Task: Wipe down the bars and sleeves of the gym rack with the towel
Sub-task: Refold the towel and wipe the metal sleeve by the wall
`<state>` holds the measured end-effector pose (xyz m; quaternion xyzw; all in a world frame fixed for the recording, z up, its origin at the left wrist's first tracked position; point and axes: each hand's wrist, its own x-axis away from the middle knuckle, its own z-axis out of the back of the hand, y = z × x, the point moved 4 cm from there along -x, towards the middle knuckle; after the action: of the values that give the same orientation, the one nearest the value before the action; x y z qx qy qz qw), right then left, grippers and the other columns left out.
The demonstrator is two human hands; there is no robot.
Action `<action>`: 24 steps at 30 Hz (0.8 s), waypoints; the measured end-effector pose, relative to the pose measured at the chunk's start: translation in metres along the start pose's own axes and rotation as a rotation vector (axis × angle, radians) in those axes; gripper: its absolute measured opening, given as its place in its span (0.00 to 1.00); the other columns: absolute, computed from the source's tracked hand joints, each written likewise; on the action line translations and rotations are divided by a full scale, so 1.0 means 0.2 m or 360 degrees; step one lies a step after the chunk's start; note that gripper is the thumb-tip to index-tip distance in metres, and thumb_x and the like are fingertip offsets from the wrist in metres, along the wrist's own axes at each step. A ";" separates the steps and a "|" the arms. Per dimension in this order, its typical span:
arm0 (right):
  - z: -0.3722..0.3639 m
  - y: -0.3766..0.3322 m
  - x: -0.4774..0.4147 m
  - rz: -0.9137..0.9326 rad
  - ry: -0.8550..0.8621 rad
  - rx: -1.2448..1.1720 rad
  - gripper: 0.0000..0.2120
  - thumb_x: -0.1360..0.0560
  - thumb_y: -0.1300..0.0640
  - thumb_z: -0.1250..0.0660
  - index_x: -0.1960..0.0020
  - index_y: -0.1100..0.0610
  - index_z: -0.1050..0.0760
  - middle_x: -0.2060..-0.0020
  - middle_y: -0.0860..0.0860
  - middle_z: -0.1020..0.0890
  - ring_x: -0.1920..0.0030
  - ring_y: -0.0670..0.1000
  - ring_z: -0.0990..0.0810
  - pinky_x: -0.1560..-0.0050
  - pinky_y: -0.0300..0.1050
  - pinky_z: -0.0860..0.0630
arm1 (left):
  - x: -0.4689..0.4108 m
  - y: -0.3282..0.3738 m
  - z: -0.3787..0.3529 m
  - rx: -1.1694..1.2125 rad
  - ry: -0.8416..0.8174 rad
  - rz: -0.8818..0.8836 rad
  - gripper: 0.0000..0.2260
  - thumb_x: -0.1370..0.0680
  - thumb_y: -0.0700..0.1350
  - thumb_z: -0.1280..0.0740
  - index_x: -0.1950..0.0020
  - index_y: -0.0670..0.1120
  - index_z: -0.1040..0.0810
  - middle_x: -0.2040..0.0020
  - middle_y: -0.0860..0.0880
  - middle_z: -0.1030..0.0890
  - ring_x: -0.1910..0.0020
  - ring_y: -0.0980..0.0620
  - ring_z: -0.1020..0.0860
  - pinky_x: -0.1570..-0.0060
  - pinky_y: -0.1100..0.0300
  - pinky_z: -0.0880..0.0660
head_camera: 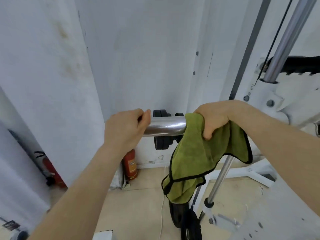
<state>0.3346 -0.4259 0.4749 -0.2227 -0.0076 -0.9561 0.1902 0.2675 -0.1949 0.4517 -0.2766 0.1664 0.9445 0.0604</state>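
Head view: chrome sleeve (166, 126) lies level at chest height.
Left grip (128, 129): curled round the sleeve end.
Right grip (213, 120): clenching the green towel (199, 153) over the sleeve.
Advice: press firmly, twist the towel around, slide leftward.

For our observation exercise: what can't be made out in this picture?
Head view:
- chrome sleeve end: covered by left hand.
- sleeve's inner part: wrapped by green towel, right hand.
- fire extinguisher label: too small.
- weight plate, bottom edge: cut off.
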 end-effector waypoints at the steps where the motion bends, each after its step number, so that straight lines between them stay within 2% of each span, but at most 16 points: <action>1: -0.01 -0.05 0.00 0.0002 0.0132 0.0114 0.25 0.39 0.52 0.23 0.43 0.50 0.24 0.53 0.48 0.19 0.53 0.50 0.20 0.49 0.52 0.20 | -0.01 0.01 -0.01 -0.0003 0.0073 0.0072 0.23 0.20 0.58 0.50 0.67 0.48 0.26 0.69 0.50 0.21 0.68 0.48 0.25 0.65 0.55 0.28; 3: -0.03 -0.18 -0.01 0.0063 0.0464 0.0282 0.23 0.39 0.48 0.25 0.47 0.50 0.26 0.57 0.48 0.21 0.56 0.51 0.21 0.55 0.49 0.21 | -0.09 0.00 -0.03 0.0051 -0.0056 0.0245 0.22 0.20 0.54 0.46 0.71 0.44 0.29 0.72 0.47 0.24 0.69 0.45 0.26 0.66 0.56 0.29; 5: -0.09 -0.34 -0.03 0.0151 0.0891 0.0380 0.19 0.38 0.49 0.28 0.50 0.51 0.28 0.60 0.48 0.23 0.59 0.52 0.23 0.62 0.45 0.29 | -0.19 -0.06 -0.07 0.0145 -0.0522 0.0508 0.20 0.21 0.52 0.43 0.68 0.41 0.29 0.70 0.44 0.24 0.68 0.42 0.25 0.67 0.57 0.29; 7: -0.16 -0.43 -0.04 0.0197 0.1457 0.0542 0.16 0.36 0.51 0.28 0.51 0.53 0.27 0.60 0.49 0.22 0.60 0.55 0.23 0.62 0.46 0.33 | -0.23 -0.09 -0.08 0.0338 -0.0920 0.0683 0.20 0.21 0.55 0.42 0.60 0.40 0.23 0.63 0.42 0.19 0.62 0.41 0.19 0.61 0.53 0.22; 9: -0.22 -0.44 -0.04 0.0223 0.1983 0.0653 0.14 0.34 0.55 0.29 0.49 0.56 0.25 0.60 0.52 0.21 0.60 0.57 0.22 0.60 0.49 0.30 | -0.22 -0.10 -0.08 0.0587 -0.0920 0.0652 0.20 0.21 0.58 0.42 0.51 0.44 0.20 0.53 0.45 0.18 0.54 0.46 0.19 0.51 0.55 0.24; 10: -0.24 -0.43 -0.03 0.0228 0.2109 0.0672 0.14 0.33 0.57 0.30 0.48 0.57 0.24 0.59 0.53 0.20 0.59 0.58 0.22 0.59 0.50 0.28 | -0.19 -0.11 -0.06 0.0794 -0.0797 0.0595 0.18 0.21 0.58 0.40 0.51 0.45 0.20 0.53 0.48 0.19 0.54 0.51 0.21 0.51 0.58 0.27; 11: -0.25 -0.43 -0.03 0.0232 0.2111 0.0676 0.14 0.33 0.57 0.30 0.48 0.57 0.24 0.59 0.54 0.20 0.59 0.58 0.22 0.59 0.51 0.28 | -0.14 -0.13 -0.04 0.0987 -0.0602 0.0513 0.15 0.20 0.55 0.38 0.52 0.45 0.21 0.56 0.51 0.20 0.58 0.57 0.22 0.55 0.63 0.28; 13: -0.20 -0.43 -0.03 0.0232 0.1808 0.0595 0.16 0.35 0.52 0.29 0.49 0.55 0.25 0.59 0.51 0.21 0.60 0.57 0.22 0.61 0.48 0.30 | -0.01 -0.18 -0.02 0.1032 -0.0224 0.0286 0.09 0.20 0.52 0.36 0.53 0.48 0.23 0.60 0.57 0.20 0.62 0.64 0.24 0.58 0.67 0.29; 15: -0.12 -0.43 -0.04 0.0227 0.1159 0.0395 0.19 0.36 0.46 0.29 0.48 0.52 0.28 0.59 0.48 0.22 0.59 0.54 0.22 0.60 0.47 0.29 | 0.11 -0.19 -0.06 0.1036 -0.0062 0.0230 0.08 0.19 0.55 0.39 0.51 0.53 0.25 0.60 0.57 0.21 0.63 0.62 0.24 0.55 0.59 0.24; 16: -0.08 -0.44 -0.04 0.0218 0.0883 0.0296 0.20 0.36 0.45 0.29 0.49 0.51 0.29 0.59 0.47 0.22 0.58 0.52 0.23 0.58 0.47 0.28 | 0.13 -0.19 -0.08 0.1024 -0.0012 0.0290 0.11 0.19 0.57 0.43 0.52 0.53 0.26 0.62 0.54 0.22 0.64 0.57 0.24 0.56 0.52 0.23; 17: -0.06 -0.45 -0.04 0.0176 0.0727 0.0273 0.19 0.36 0.45 0.29 0.49 0.50 0.29 0.60 0.46 0.22 0.58 0.51 0.23 0.55 0.48 0.28 | 0.12 -0.19 -0.09 0.0932 0.0038 0.0347 0.15 0.19 0.58 0.46 0.56 0.52 0.27 0.64 0.52 0.24 0.65 0.51 0.24 0.57 0.48 0.23; 18: -0.05 -0.49 -0.04 0.0143 0.0755 0.0307 0.17 0.36 0.46 0.30 0.51 0.50 0.29 0.61 0.46 0.23 0.58 0.51 0.23 0.52 0.50 0.31 | 0.10 -0.19 -0.09 0.0809 0.0032 0.0415 0.18 0.19 0.58 0.49 0.61 0.51 0.30 0.66 0.51 0.25 0.65 0.48 0.26 0.57 0.49 0.25; 20: -0.09 -0.60 -0.05 0.0115 0.1199 0.0456 0.14 0.35 0.49 0.31 0.52 0.51 0.29 0.61 0.47 0.22 0.58 0.53 0.23 0.49 0.53 0.35 | 0.04 -0.18 -0.07 0.0825 -0.0216 0.0698 0.19 0.19 0.56 0.51 0.65 0.48 0.34 0.68 0.49 0.27 0.67 0.46 0.26 0.61 0.55 0.28; 22: -0.18 -0.70 -0.08 0.0019 0.1606 0.0567 0.15 0.36 0.55 0.29 0.51 0.54 0.27 0.59 0.52 0.21 0.57 0.56 0.22 0.50 0.53 0.32 | 0.01 -0.16 -0.04 0.1044 -0.0635 0.0974 0.20 0.19 0.56 0.51 0.66 0.46 0.34 0.74 0.49 0.30 0.79 0.53 0.31 0.75 0.67 0.35; 24: -0.23 -0.73 -0.09 0.0052 0.1915 0.0584 0.16 0.38 0.57 0.26 0.53 0.57 0.25 0.61 0.55 0.21 0.60 0.58 0.23 0.54 0.53 0.29 | 0.01 -0.16 -0.02 0.1105 -0.0789 0.0982 0.23 0.18 0.57 0.52 0.67 0.45 0.35 0.79 0.50 0.33 0.85 0.55 0.38 0.81 0.70 0.42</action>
<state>0.2759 -0.2878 0.4367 0.3906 -0.0599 -0.8941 0.2110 0.2741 -0.1664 0.4385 0.0533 0.5239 0.8448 -0.0948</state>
